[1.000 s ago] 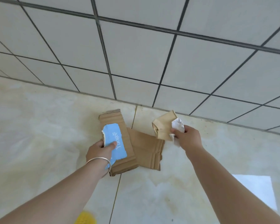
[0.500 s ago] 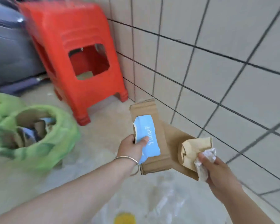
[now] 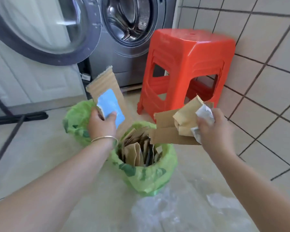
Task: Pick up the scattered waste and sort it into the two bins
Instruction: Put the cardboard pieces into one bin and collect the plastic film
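My left hand (image 3: pixel 102 124) grips a long strip of brown cardboard (image 3: pixel 105 86) with a torn blue label (image 3: pixel 110 104), held upright over the bins. My right hand (image 3: pixel 213 129) holds a flat brown cardboard piece (image 3: pixel 164 134), a folded tan paper bag (image 3: pixel 186 118) and a crumpled white paper (image 3: pixel 205 113) together. Just below both hands stands a bin lined with a green bag (image 3: pixel 149 174), packed with brown paper and cardboard. A second green-lined bin (image 3: pixel 75 121) sits behind it to the left, partly hidden by my left hand.
A red plastic stool (image 3: pixel 187 67) stands against the tiled wall (image 3: pixel 266 47) at the right. A grey washing machine (image 3: pixel 132 30) with its round door (image 3: pixel 45 27) swung open is behind the bins. Crumpled clear plastic (image 3: pixel 182 211) lies on the floor in front.
The view has swung left from the wall and floor to the bins. Both hands, still holding their cardboard and paper, now hover over the near green-lined bin.
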`<state>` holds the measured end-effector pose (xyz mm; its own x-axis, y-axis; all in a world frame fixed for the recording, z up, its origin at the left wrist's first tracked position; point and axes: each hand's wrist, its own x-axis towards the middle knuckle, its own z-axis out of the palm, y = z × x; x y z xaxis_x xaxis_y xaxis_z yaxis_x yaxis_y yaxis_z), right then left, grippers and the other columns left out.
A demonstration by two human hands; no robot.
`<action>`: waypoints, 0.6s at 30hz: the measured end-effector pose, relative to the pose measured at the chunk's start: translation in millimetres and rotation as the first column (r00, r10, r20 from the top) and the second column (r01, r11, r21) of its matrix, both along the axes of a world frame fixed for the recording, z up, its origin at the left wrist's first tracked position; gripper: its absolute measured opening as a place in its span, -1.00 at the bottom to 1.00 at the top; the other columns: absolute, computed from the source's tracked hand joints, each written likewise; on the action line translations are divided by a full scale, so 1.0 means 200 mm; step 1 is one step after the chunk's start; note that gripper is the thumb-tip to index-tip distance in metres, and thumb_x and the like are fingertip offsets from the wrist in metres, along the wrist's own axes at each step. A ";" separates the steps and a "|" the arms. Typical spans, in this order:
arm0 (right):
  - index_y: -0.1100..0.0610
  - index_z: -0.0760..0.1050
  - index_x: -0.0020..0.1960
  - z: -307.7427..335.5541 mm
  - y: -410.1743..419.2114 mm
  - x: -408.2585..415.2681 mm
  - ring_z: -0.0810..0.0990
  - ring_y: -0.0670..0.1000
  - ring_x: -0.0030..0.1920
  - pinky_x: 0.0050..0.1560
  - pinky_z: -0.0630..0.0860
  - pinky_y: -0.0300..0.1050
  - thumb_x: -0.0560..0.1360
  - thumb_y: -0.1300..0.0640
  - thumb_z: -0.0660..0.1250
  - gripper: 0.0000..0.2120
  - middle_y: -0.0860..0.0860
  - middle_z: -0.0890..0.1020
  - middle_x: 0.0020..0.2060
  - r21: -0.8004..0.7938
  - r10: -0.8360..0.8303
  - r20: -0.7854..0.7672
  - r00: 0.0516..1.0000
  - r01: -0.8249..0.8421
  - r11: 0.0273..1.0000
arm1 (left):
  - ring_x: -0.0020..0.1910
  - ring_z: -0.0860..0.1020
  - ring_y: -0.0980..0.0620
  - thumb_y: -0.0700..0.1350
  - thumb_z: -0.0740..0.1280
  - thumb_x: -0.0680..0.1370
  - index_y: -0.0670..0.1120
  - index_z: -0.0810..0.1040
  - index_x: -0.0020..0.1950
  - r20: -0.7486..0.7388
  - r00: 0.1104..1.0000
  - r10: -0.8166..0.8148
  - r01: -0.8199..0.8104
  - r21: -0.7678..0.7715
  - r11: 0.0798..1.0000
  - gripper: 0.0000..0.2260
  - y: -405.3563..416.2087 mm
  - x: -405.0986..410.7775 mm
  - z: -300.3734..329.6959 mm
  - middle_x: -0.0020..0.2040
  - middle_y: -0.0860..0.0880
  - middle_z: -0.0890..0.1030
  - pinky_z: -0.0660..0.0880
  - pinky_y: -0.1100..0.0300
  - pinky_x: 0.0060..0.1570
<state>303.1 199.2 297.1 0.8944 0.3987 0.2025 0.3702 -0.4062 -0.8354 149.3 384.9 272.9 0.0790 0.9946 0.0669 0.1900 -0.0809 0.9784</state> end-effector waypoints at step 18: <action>0.10 0.41 0.24 0.01 0.56 -0.01 0.54 0.23 -0.14 -0.26 0.31 -0.10 0.43 0.36 0.18 -0.58 -0.01 0.33 -0.38 -0.665 0.386 0.444 0.809 0.009 0.747 | 0.09 0.49 -0.29 -0.23 0.24 0.49 -0.27 0.36 0.16 -0.722 0.562 -0.404 0.440 -0.153 0.885 -0.74 0.17 0.05 -0.46 0.16 -0.30 0.45 0.42 0.00 -0.01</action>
<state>301.1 311.9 298.8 0.6080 0.7523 0.2537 0.7871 -0.6131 -0.0679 158.7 419.4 181.7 0.5291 0.8325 -0.1641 0.7565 -0.3752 0.5356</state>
